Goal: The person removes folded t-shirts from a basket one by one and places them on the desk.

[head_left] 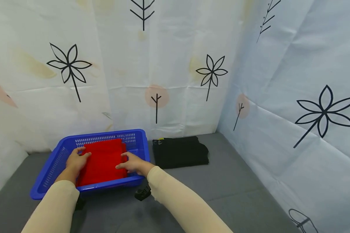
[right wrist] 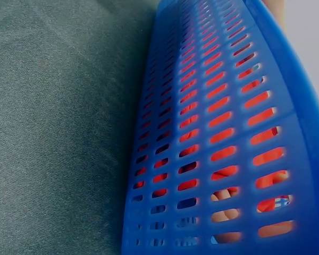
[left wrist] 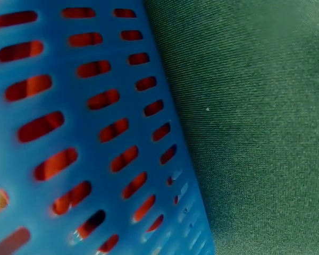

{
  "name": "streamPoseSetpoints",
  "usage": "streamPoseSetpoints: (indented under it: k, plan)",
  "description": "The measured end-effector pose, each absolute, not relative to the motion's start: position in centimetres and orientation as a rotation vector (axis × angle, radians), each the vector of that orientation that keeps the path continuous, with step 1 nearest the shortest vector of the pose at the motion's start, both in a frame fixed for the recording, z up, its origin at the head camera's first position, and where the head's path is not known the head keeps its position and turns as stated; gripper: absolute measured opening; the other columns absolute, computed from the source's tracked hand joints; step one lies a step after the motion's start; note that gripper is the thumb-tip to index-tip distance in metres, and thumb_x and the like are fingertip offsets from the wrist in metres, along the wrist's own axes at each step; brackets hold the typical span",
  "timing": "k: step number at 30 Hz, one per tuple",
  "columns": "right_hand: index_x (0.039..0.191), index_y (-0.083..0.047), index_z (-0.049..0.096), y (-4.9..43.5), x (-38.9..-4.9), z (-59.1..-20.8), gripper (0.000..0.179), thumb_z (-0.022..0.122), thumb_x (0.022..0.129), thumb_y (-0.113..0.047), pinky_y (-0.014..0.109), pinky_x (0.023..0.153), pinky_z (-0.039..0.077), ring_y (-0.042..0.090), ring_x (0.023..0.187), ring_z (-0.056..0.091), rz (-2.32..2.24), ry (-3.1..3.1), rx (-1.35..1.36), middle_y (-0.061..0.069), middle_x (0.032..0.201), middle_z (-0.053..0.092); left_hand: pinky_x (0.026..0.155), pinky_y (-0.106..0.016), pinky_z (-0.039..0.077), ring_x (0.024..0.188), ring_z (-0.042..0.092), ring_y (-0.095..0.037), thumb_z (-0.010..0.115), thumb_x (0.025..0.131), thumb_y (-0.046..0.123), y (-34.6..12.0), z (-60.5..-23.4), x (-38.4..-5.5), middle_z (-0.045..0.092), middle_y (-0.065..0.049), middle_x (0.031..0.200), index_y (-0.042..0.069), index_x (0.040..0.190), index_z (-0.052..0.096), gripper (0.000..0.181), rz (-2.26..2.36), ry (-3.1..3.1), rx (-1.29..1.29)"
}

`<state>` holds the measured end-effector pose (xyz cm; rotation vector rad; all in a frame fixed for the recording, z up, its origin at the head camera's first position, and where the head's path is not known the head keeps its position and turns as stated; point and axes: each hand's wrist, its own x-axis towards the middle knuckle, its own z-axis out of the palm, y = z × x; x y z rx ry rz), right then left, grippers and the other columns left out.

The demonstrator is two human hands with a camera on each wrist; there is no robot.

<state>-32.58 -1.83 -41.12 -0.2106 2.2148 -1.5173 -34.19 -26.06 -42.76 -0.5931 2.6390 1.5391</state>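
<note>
Folded red cloth (head_left: 105, 161) lies inside a blue plastic basket (head_left: 105, 185) with slotted walls. My left hand (head_left: 75, 162) is at the cloth's left edge, thumb and fingers spread apart. At the opposite edge, my right hand (head_left: 134, 162) reaches over the basket's near right rim, its thumb and forefinger extended over the red fabric. In the left wrist view the basket wall (left wrist: 90, 53) fills the left side, with red showing through its slots. The right wrist view looks along another slotted wall (right wrist: 202, 127); parts of fingers (right wrist: 226, 215) show through the lower slots.
A folded black cloth (head_left: 180, 152) with a small yellow mark lies right of the basket on the grey tabletop (head_left: 230, 181). Patterned white fabric walls (head_left: 175, 64) stand behind and to the right. A black device (head_left: 143, 193) sits beneath the right wrist.
</note>
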Motion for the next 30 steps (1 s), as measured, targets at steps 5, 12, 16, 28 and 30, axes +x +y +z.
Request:
streamPoseSetpoints:
  k: [5,12,16,28,30]
  plan:
    - [0.137,-0.011,0.051,-2.0,-32.8,-41.1,0.052,0.071,0.089,-0.009,0.05,0.098,0.051,0.03,0.112,0.06,-1.521,2.181,-0.187,0.012,0.137,0.051,0.108,-0.068,0.029,0.131,0.027,-0.052,0.041,0.104,0.032,-26.5,-42.9,-34.3,0.014,-0.036,0.154,0.003,0.156,0.012,0.066,1.547,2.605,-0.563]
    - [0.136,-0.011,0.052,-2.5,-32.8,-40.9,0.052,0.072,0.088,-0.008,0.051,0.098,0.05,0.033,0.109,0.06,-1.503,2.179,-0.111,0.014,0.13,0.054,0.108,-0.068,0.029,0.128,0.028,-0.052,0.043,0.103,0.032,-26.8,-42.8,-34.6,0.01,-0.037,0.155,0.004,0.157,0.004,0.072,1.538,2.585,-0.547]
    - [0.135,-0.011,0.053,-2.8,-32.9,-41.1,0.052,0.072,0.087,-0.005,0.048,0.095,0.053,0.029,0.104,0.06,-1.483,2.223,-0.096,0.013,0.128,0.054,0.108,-0.068,0.029,0.128,0.028,-0.052,0.045,0.103,0.034,-26.9,-43.1,-34.8,0.009,-0.037,0.155,0.005,0.157,-0.001,0.076,1.532,2.572,-0.522]
    - [0.137,-0.006,0.049,-3.3,-33.4,-41.5,0.06,0.074,0.083,0.001,0.044,0.09,0.056,0.03,0.097,0.065,-1.501,2.262,-0.013,0.016,0.128,0.056,0.107,-0.067,0.032,0.133,0.03,-0.052,0.05,0.102,0.028,-26.9,-43.2,-35.2,0.013,-0.036,0.156,0.008,0.158,0.002,0.076,1.572,2.56,-0.569]
    - [0.136,-0.006,0.05,-3.4,-33.5,-41.4,0.059,0.074,0.083,0.002,0.044,0.09,0.056,0.029,0.095,0.066,-1.505,2.25,-0.007,0.016,0.127,0.056,0.107,-0.066,0.032,0.134,0.03,-0.052,0.05,0.102,0.028,-27.0,-43.2,-35.3,0.013,-0.035,0.156,0.009,0.158,0.002,0.076,1.588,2.548,-0.569]
